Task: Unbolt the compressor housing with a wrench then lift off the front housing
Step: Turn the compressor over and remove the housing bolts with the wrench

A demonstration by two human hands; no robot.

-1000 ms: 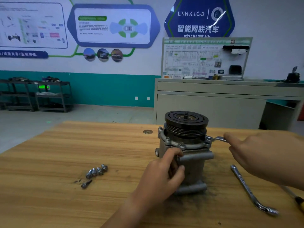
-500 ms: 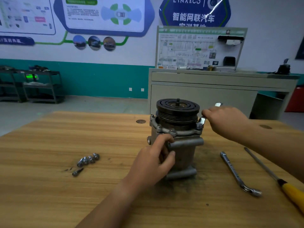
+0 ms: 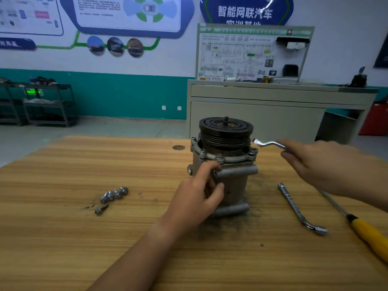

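At the centre of the frame the compressor [image 3: 227, 185] stands upright on the bench [image 3: 63, 227], a pale wood-grain top smudged with dark grit around the casting's foot. Its body is dull grey cast metal with two tube-shaped lugs across the front. On top sits a black grooved pulley [image 3: 225, 127] with a short threaded stub in the middle. Below the pulley the front housing [image 3: 233, 159] shows as a ring-shaped flange, and several hex bolts [image 3: 219, 157] are seated around it.

Our left hand [image 3: 197, 198] comes up from the lower centre. Its grip is wrapped on the compressor body, forefinger on the upper lug and thumb on the front face. Our right hand [image 3: 315, 162] enters from the right edge, its grip closed on the shank of a slim, cranked steel wrench [image 3: 267, 143]. The bright free end hangs just beside the pulley, above the flange's right-hand bolt and apart from it.

Left of centre lie loose bolts [image 3: 114, 194] in a tight row, with one more just below them. On the right lie an L-shaped socket wrench [image 3: 298, 208] and a yellow-handled screwdriver [image 3: 371, 238] — its handle is cut off by the frame's edge.

The far side of the flange is hidden behind the pulley, the left palm covers part of the body, and the wrench's head is too blurred for us to read its shape.
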